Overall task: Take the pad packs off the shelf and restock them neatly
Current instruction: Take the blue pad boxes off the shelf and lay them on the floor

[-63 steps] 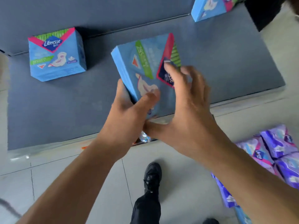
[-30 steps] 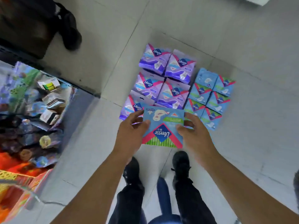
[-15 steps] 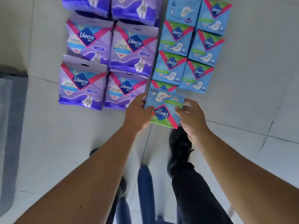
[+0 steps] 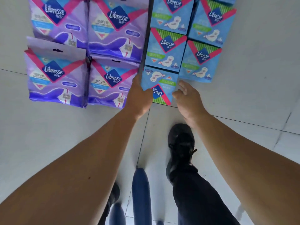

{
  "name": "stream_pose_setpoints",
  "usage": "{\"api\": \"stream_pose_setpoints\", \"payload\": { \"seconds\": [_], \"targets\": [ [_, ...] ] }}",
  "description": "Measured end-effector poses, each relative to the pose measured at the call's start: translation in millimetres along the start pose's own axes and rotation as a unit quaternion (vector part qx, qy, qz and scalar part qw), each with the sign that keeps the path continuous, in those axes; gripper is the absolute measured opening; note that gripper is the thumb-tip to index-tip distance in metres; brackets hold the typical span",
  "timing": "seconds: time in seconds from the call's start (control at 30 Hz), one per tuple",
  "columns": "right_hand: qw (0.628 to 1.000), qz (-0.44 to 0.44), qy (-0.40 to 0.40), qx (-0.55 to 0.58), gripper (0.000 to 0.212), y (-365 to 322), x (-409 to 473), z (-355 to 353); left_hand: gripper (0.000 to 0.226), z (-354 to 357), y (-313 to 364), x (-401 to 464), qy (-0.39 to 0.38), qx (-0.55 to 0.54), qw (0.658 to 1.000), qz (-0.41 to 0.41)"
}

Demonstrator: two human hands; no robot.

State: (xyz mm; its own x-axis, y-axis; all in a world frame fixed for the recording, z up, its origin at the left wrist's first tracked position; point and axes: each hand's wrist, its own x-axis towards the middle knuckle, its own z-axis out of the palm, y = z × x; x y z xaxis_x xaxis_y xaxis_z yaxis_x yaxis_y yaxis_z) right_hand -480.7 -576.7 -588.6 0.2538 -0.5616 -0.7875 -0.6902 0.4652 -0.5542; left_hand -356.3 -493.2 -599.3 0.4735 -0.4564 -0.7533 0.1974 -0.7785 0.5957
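Pack (image 4: pixel 159 82), blue, lies flat on the tiled floor (image 4: pixel 251 88) at the near end of the left blue column, its logo upside down to the camera. Its far edge touches the next blue pack (image 4: pixel 165 49) in that column; its left edge sits against the purple packs (image 4: pixel 112 78).

Left hand (image 4: pixel 139 96) grips the pack's near-left corner, thumb curled over the printed face; the fingers are hidden under or behind the pack. Right hand (image 4: pixel 188 98) is beside the pack's right edge with fingers loosely spread and relaxed, holding nothing; whether a fingertip touches the edge cannot be told, as the hand is slightly blurred.

Blue packs (image 4: pixel 201 60) stand in two columns running away from the camera, logos upright. Purple packs form two columns to their left, rows overlapping. A dark grout line (image 4: pixel 146 46) runs between the purple and blue groups.

Person's black shoe (image 4: pixel 180 143) and dark trouser leg (image 4: pixel 199 195) are on the floor just near of the pack.
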Motion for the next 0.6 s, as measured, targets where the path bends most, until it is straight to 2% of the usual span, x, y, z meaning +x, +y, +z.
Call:
{"api": "stream_pose_setpoints", "payload": {
  "seconds": [0.07, 0.13, 0.27, 0.37, 0.47, 0.6],
  "targets": [
    [0.996, -0.021, -0.01, -0.081, 0.043, -16.0, -21.5, -6.0, 0.036, -16.2, 17.5, -19.1, 0.028, 0.02, 0.999, -0.017],
    [0.984, -0.06, -0.021, -0.165, 0.043, -37.3, -49.4, -9.9, 0.034, -40.2, 33.1, -41.8, 0.058, 0.031, 0.998, -0.021],
    [0.95, -0.175, -0.017, -0.259, 0.039, -113.4, -117.9, -1.7, 0.027, -103.8, 71.2, -110.6, 0.122, 0.049, 0.99, 0.041],
    [0.924, -0.253, -0.036, -0.284, 0.039, -185.2, -174.6, 24.6, 0.028, -168.2, 97.8, -171.4, 0.195, 0.112, 0.967, 0.122],
    [0.868, -0.373, -0.051, -0.325, 0.039, -253.9, -239.2, 71.6, 0.034, -246.6, 110.9, -230.8, 0.27, 0.151, 0.936, 0.167],
    [0.789, -0.484, -0.097, -0.366, 0.043, -322.4, -315.9, 153.8, 0.038, -346.0, 111.0, -294.1, 0.374, 0.117, 0.907, 0.151]
  ]
}}
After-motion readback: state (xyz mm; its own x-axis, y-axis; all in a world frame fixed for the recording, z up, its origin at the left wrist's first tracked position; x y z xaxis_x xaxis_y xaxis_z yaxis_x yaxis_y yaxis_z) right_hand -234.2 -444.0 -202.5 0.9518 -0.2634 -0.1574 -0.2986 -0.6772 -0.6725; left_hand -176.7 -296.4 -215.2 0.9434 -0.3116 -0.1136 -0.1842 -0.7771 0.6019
